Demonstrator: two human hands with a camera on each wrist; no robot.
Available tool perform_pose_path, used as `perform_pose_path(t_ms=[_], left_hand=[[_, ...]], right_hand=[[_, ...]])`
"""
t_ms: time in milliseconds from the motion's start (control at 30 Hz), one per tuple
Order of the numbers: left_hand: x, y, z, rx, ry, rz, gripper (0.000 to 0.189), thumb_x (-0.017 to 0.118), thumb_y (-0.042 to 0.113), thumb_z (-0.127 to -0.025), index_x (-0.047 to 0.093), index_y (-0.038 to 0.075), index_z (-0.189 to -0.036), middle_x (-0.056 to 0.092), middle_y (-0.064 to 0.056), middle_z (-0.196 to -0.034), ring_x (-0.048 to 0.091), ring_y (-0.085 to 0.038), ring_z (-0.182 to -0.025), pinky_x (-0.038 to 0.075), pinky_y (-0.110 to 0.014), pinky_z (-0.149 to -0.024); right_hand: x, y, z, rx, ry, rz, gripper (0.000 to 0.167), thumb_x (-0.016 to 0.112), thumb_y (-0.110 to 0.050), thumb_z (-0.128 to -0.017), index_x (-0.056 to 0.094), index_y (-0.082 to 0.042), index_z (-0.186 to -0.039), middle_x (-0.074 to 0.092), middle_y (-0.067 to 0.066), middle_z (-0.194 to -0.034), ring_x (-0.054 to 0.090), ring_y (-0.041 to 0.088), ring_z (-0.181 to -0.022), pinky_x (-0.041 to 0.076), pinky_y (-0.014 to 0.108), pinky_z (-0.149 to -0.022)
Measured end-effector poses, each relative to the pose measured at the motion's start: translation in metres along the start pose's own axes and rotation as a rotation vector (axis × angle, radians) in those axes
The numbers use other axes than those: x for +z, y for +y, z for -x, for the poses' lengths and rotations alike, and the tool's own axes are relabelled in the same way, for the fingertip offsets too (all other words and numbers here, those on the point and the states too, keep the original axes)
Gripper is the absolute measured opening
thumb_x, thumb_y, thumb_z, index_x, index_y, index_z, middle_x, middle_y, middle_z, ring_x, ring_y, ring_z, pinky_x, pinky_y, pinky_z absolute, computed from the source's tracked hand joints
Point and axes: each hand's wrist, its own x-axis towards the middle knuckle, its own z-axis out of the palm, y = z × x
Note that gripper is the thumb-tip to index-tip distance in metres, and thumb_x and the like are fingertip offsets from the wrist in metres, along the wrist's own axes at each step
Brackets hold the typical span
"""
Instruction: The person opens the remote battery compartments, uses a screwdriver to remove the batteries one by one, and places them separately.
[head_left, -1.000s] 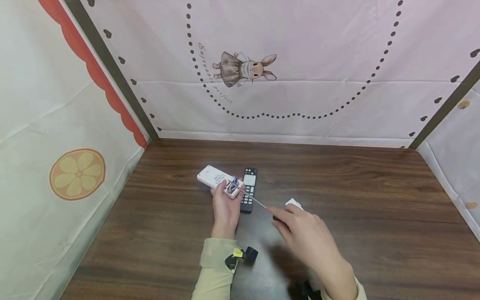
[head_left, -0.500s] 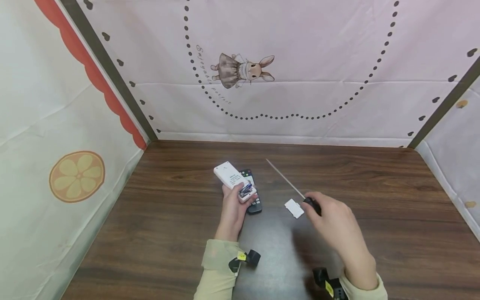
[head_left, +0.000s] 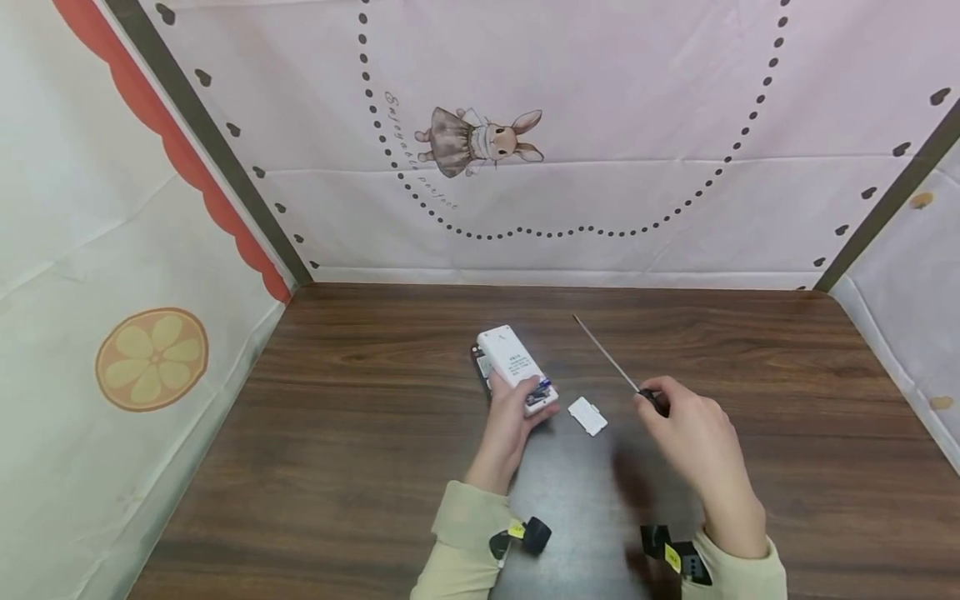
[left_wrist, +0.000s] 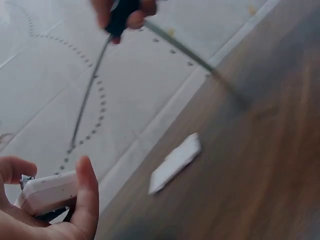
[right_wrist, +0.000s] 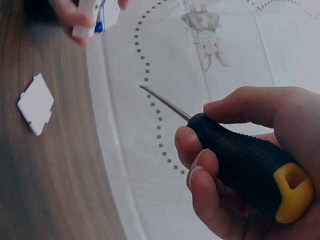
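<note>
My left hand (head_left: 506, 429) grips a white remote control (head_left: 512, 352) by its lower end, back side up. Its battery compartment lies uncovered, with blue-marked batteries (head_left: 542, 388) showing inside near my thumb. Under it, mostly hidden, a black remote control (head_left: 481, 362) lies on the table. In my right hand (head_left: 703, 442) is a screwdriver (right_wrist: 237, 157) with a black and yellow handle, its long thin shaft pointing forward and left, apart from the white remote. Between the hands, the white battery cover (head_left: 587, 416) rests on the table.
The dark wood table (head_left: 360, 433) runs back to a pale printed cloth wall (head_left: 615, 100). Further cloth walls stand at left and right. Each wrist carries a small black camera, such as the left one (head_left: 536, 536).
My right hand has drawn the screwdriver's tip out of the battery compartment and away to the right. The left hand has carried the white remote rightward, across the black one.
</note>
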Motion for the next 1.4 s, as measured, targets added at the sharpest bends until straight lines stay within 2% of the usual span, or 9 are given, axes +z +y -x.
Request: perform_pose_path(t_ms=[133,300,433,600,800,967,1067,1200,1400], left_hand=[[0.01,-0.012,-0.004,-0.003,0.032,-0.03,0.062,0.049,0.007,-0.085,0.014,0.021,-0.134,0.049,-0.019,-0.106,0.055,-0.04,-0.095,0.051,-0.043,-0.069],[0.015,-0.019,-0.01,0.034,0.071,-0.142,0.06,0.049,0.007,-0.085,0.013,0.017,-0.132,0.049,-0.015,-0.103,0.059,-0.03,-0.085,0.052,-0.04,-0.065],[0.017,-0.019,-0.011,0.081,0.094,-0.24,0.061,0.049,0.004,-0.084,0.014,0.016,-0.132,0.048,-0.015,-0.101,0.057,-0.022,-0.074,0.052,-0.043,-0.064],[0.016,-0.019,-0.012,0.129,0.136,-0.394,0.064,0.051,-0.001,-0.081,0.015,0.016,-0.132,0.048,-0.014,-0.095,0.055,-0.022,-0.065,0.052,-0.042,-0.054],[0.016,-0.011,-0.014,0.132,0.172,-0.722,0.069,0.051,0.003,-0.081,0.011,0.015,-0.137,0.052,-0.015,-0.087,0.057,-0.023,-0.052,0.05,-0.033,-0.044],[0.016,-0.003,-0.016,0.118,0.128,-1.019,0.075,0.049,0.008,-0.081,0.006,0.015,-0.141,0.051,-0.019,-0.106,0.056,-0.017,-0.057,0.047,-0.029,-0.048],[0.018,-0.003,-0.017,0.165,0.119,-1.158,0.074,0.05,0.01,-0.08,0.008,0.013,-0.141,0.047,-0.018,-0.117,0.057,-0.021,-0.073,0.046,-0.033,-0.058],[0.02,-0.007,-0.017,0.289,0.142,-1.295,0.072,0.055,0.008,-0.077,0.016,0.011,-0.138,0.049,-0.019,-0.114,0.056,-0.029,-0.089,0.046,-0.041,-0.07],[0.026,-0.014,-0.018,0.455,0.187,-1.495,0.076,0.059,0.007,-0.073,0.02,0.011,-0.138,0.051,-0.014,-0.097,0.055,-0.026,-0.074,0.045,-0.037,-0.06]], right_hand=[[0.004,0.005,-0.003,0.055,-0.05,-0.015,0.027,0.051,-0.035,-0.087,0.059,-0.015,-0.103,0.062,0.001,-0.089,0.056,0.022,-0.075,0.04,0.039,-0.06],[0.01,0.011,-0.007,0.112,-0.089,-0.033,0.031,0.049,-0.037,-0.087,0.058,-0.012,-0.103,0.061,0.004,-0.092,0.055,0.023,-0.077,0.039,0.04,-0.062],[0.015,0.016,-0.012,0.121,-0.105,-0.031,0.031,0.048,-0.036,-0.087,0.058,-0.011,-0.102,0.06,0.0,-0.08,0.053,0.021,-0.071,0.039,0.037,-0.061],[0.022,0.019,-0.014,0.127,-0.145,-0.033,0.029,0.046,-0.035,-0.087,0.058,-0.012,-0.099,0.057,-0.008,-0.063,0.052,0.015,-0.065,0.039,0.034,-0.061],[0.026,0.021,-0.017,0.149,-0.181,-0.043,0.029,0.045,-0.034,-0.086,0.057,-0.01,-0.098,0.059,-0.007,-0.062,0.052,0.014,-0.065,0.039,0.033,-0.062],[0.03,0.024,-0.019,0.161,-0.203,-0.046,0.026,0.046,-0.033,-0.085,0.057,-0.011,-0.095,0.059,-0.007,-0.06,0.05,0.013,-0.062,0.038,0.032,-0.062],[0.034,0.027,-0.019,0.171,-0.214,-0.051,0.027,0.046,-0.034,-0.085,0.057,-0.011,-0.095,0.059,-0.007,-0.06,0.05,0.013,-0.062,0.038,0.031,-0.061],[0.038,0.031,-0.02,0.184,-0.228,-0.058,0.028,0.046,-0.033,-0.085,0.057,-0.01,-0.096,0.059,-0.006,-0.061,0.051,0.013,-0.061,0.039,0.032,-0.061],[0.041,0.034,-0.021,0.193,-0.22,-0.064,0.026,0.045,-0.03,-0.083,0.057,-0.01,-0.094,0.059,-0.006,-0.061,0.052,0.014,-0.064,0.04,0.034,-0.063]])
